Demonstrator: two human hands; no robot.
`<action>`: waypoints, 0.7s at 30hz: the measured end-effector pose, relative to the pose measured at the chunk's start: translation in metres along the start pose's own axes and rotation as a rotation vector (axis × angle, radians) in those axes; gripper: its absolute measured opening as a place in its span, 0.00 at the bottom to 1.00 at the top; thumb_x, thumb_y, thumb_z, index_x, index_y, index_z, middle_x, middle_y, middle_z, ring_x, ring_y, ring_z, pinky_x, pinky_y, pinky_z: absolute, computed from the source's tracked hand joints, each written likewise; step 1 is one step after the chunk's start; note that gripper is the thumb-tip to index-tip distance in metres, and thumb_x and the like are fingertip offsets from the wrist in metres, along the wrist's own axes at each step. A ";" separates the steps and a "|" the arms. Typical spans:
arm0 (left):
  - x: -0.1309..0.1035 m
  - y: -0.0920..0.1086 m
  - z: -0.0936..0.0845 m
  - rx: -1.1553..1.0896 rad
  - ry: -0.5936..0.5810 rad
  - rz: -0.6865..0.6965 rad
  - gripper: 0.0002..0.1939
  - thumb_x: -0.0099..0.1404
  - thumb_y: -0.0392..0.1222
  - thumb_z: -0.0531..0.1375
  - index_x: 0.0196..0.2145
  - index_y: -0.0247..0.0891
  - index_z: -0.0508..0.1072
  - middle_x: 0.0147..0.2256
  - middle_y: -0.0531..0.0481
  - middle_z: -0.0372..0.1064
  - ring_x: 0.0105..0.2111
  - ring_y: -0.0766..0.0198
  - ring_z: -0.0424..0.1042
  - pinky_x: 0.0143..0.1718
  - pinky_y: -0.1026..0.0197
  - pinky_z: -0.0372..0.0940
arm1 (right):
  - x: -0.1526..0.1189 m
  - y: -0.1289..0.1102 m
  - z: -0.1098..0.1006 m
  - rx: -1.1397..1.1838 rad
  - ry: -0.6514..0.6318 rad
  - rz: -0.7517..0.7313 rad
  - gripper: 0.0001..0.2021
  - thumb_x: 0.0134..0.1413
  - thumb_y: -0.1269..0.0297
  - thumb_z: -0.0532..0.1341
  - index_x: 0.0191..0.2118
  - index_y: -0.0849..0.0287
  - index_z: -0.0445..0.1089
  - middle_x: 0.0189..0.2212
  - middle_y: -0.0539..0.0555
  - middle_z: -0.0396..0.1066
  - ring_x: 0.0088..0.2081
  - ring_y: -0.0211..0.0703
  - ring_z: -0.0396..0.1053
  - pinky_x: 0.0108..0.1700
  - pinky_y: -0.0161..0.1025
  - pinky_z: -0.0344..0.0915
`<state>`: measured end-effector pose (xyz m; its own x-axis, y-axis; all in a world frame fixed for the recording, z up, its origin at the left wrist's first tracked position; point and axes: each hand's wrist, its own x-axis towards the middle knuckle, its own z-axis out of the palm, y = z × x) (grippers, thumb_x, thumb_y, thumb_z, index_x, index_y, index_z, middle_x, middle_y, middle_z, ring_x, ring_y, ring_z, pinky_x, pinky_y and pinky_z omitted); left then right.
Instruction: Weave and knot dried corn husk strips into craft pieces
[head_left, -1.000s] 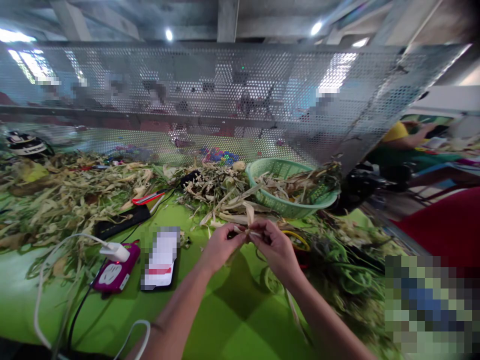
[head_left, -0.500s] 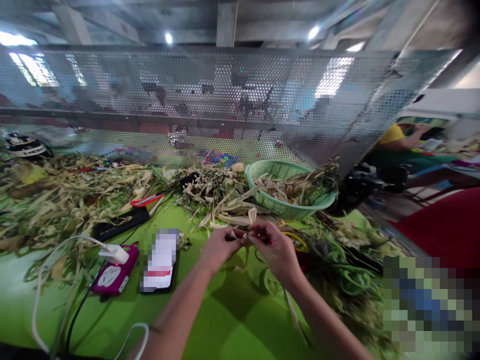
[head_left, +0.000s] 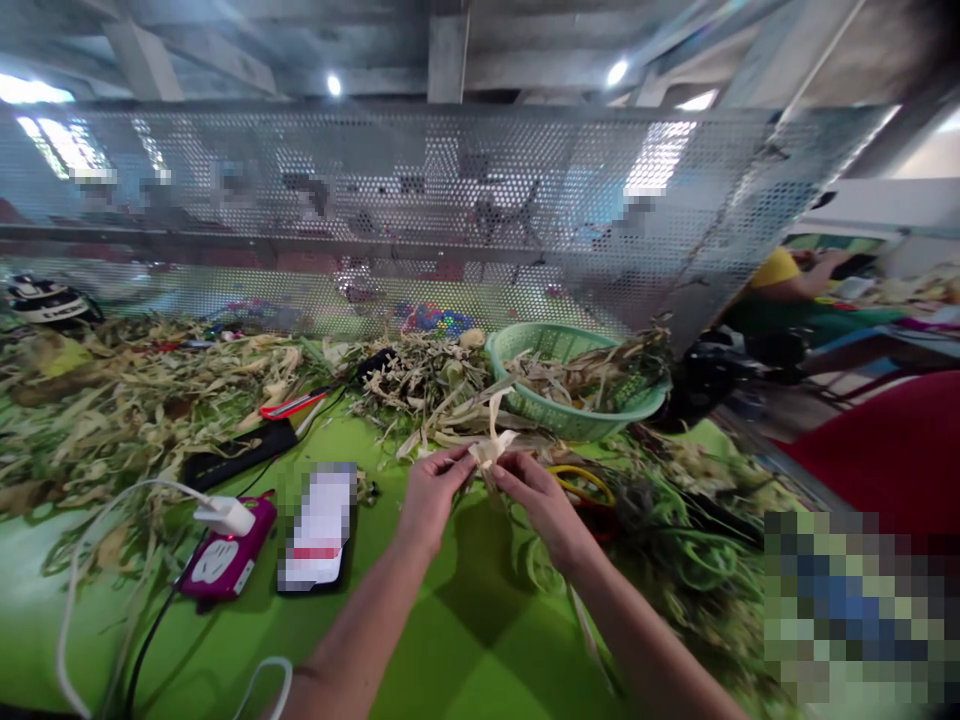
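Note:
A pale, papery dried husk piece [head_left: 493,448], gathered in the middle with one strip sticking up, is held between both hands above the green table [head_left: 480,660]. My left hand [head_left: 437,492] pinches its left side with thumb and fingertips. From the other side my right hand [head_left: 536,500] grips its lower right part. Beyond the fingers stands a light green plastic basket [head_left: 577,424] with dried leaf strips in it. Just right of my right hand lie yellow-handled scissors or pliers [head_left: 589,485], partly covered; I cannot tell which.
Heaps of dried husks [head_left: 195,390] spread across the left and back. A phone [head_left: 319,530], a purple power strip [head_left: 229,550] with a white plug and cables, and a red cutter [head_left: 300,404] lie left. Green string [head_left: 697,550] tangles at right. A perforated metal panel [head_left: 420,220] bounds the back.
The husk piece has fanned out between my fingers and its strip stands taller. My hands have moved slightly apart, and my right fingers have come down from the top of it.

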<state>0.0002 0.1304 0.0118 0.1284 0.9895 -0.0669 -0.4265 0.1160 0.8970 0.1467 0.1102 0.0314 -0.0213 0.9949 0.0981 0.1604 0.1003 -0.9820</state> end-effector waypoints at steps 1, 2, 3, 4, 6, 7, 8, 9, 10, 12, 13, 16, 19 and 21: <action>-0.001 0.000 0.001 0.023 -0.012 0.022 0.16 0.53 0.46 0.67 0.40 0.39 0.79 0.36 0.48 0.77 0.40 0.60 0.73 0.49 0.56 0.64 | 0.000 0.000 0.003 0.066 -0.039 0.037 0.16 0.52 0.50 0.62 0.35 0.59 0.68 0.27 0.51 0.66 0.28 0.39 0.62 0.30 0.35 0.62; -0.003 0.000 0.002 0.067 -0.021 0.059 0.15 0.53 0.45 0.67 0.39 0.39 0.79 0.38 0.47 0.77 0.41 0.59 0.72 0.50 0.56 0.63 | 0.000 0.000 0.005 0.135 -0.063 0.060 0.16 0.52 0.49 0.62 0.37 0.59 0.68 0.27 0.50 0.65 0.27 0.38 0.61 0.29 0.34 0.62; -0.004 0.000 0.003 0.125 -0.027 0.103 0.14 0.54 0.45 0.66 0.39 0.39 0.80 0.40 0.47 0.76 0.43 0.58 0.72 0.51 0.56 0.63 | -0.001 0.000 0.007 0.201 -0.075 0.073 0.17 0.51 0.49 0.63 0.37 0.58 0.68 0.26 0.50 0.64 0.26 0.37 0.59 0.27 0.34 0.61; -0.004 0.001 0.003 0.187 -0.029 0.146 0.13 0.55 0.45 0.65 0.38 0.39 0.80 0.42 0.47 0.75 0.44 0.58 0.71 0.52 0.56 0.62 | -0.001 0.000 0.008 0.256 -0.078 0.084 0.17 0.50 0.50 0.64 0.38 0.58 0.68 0.25 0.49 0.62 0.24 0.36 0.57 0.26 0.33 0.60; -0.005 0.004 0.003 0.290 -0.034 0.204 0.12 0.57 0.45 0.64 0.38 0.40 0.80 0.43 0.47 0.74 0.45 0.58 0.70 0.52 0.56 0.61 | -0.001 -0.001 0.008 0.335 -0.064 0.108 0.16 0.48 0.51 0.65 0.37 0.58 0.68 0.24 0.47 0.59 0.23 0.34 0.54 0.23 0.31 0.56; -0.005 0.006 0.003 0.323 -0.043 0.216 0.12 0.58 0.45 0.63 0.38 0.40 0.80 0.42 0.47 0.74 0.45 0.58 0.70 0.52 0.56 0.61 | -0.001 0.000 0.008 0.366 -0.057 0.121 0.15 0.48 0.53 0.66 0.36 0.58 0.69 0.24 0.47 0.58 0.22 0.33 0.52 0.22 0.30 0.54; -0.005 0.007 0.002 0.347 -0.059 0.223 0.12 0.59 0.45 0.62 0.39 0.40 0.80 0.41 0.47 0.74 0.45 0.58 0.70 0.52 0.56 0.61 | -0.001 0.000 0.007 0.395 -0.048 0.132 0.15 0.47 0.54 0.67 0.36 0.58 0.69 0.24 0.46 0.57 0.21 0.32 0.51 0.21 0.30 0.51; -0.005 0.009 0.002 0.368 -0.074 0.231 0.12 0.60 0.45 0.61 0.39 0.40 0.80 0.41 0.47 0.74 0.44 0.58 0.70 0.52 0.56 0.61 | -0.001 0.001 0.006 0.420 -0.037 0.141 0.15 0.47 0.55 0.67 0.36 0.58 0.69 0.23 0.46 0.56 0.21 0.31 0.49 0.20 0.29 0.49; -0.006 0.010 0.002 0.393 -0.085 0.237 0.12 0.60 0.44 0.61 0.40 0.39 0.80 0.40 0.47 0.75 0.44 0.58 0.70 0.52 0.56 0.61 | -0.001 0.002 0.006 0.442 -0.023 0.146 0.14 0.47 0.56 0.67 0.36 0.58 0.68 0.23 0.45 0.54 0.20 0.30 0.47 0.19 0.29 0.47; -0.006 0.012 0.002 0.460 -0.081 0.239 0.12 0.61 0.43 0.60 0.40 0.39 0.79 0.40 0.46 0.75 0.42 0.58 0.71 0.48 0.57 0.62 | -0.001 0.004 0.006 0.477 0.010 0.150 0.14 0.47 0.57 0.67 0.36 0.58 0.68 0.22 0.44 0.52 0.20 0.30 0.44 0.19 0.30 0.45; -0.007 0.012 0.002 0.501 -0.072 0.237 0.12 0.61 0.43 0.60 0.40 0.38 0.79 0.39 0.46 0.75 0.40 0.58 0.71 0.46 0.57 0.63 | -0.001 0.004 0.007 0.488 0.029 0.148 0.14 0.47 0.57 0.67 0.35 0.58 0.67 0.22 0.44 0.51 0.20 0.30 0.44 0.19 0.30 0.44; -0.007 0.011 0.001 0.627 -0.059 0.232 0.13 0.61 0.44 0.59 0.38 0.37 0.79 0.36 0.45 0.75 0.34 0.58 0.71 0.38 0.59 0.64 | 0.000 0.004 0.006 0.512 0.070 0.122 0.14 0.46 0.57 0.68 0.35 0.58 0.66 0.22 0.44 0.52 0.19 0.30 0.44 0.19 0.30 0.43; -0.005 0.012 -0.003 0.723 -0.045 0.274 0.12 0.62 0.44 0.58 0.37 0.37 0.79 0.34 0.46 0.74 0.34 0.58 0.70 0.36 0.60 0.63 | 0.001 0.003 0.002 0.540 0.076 0.094 0.13 0.46 0.57 0.68 0.33 0.57 0.65 0.22 0.44 0.52 0.19 0.29 0.44 0.18 0.31 0.43; -0.003 0.013 -0.007 0.785 -0.035 0.297 0.11 0.63 0.44 0.58 0.36 0.38 0.78 0.34 0.46 0.75 0.35 0.59 0.70 0.37 0.60 0.62 | 0.002 0.002 -0.001 0.566 0.086 0.073 0.13 0.47 0.57 0.68 0.32 0.57 0.65 0.21 0.43 0.51 0.19 0.29 0.43 0.18 0.31 0.43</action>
<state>-0.0123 0.1292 0.0207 0.1419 0.9646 0.2223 0.2986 -0.2559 0.9195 0.1480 0.1126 0.0298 0.0545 0.9984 0.0162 -0.3948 0.0364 -0.9181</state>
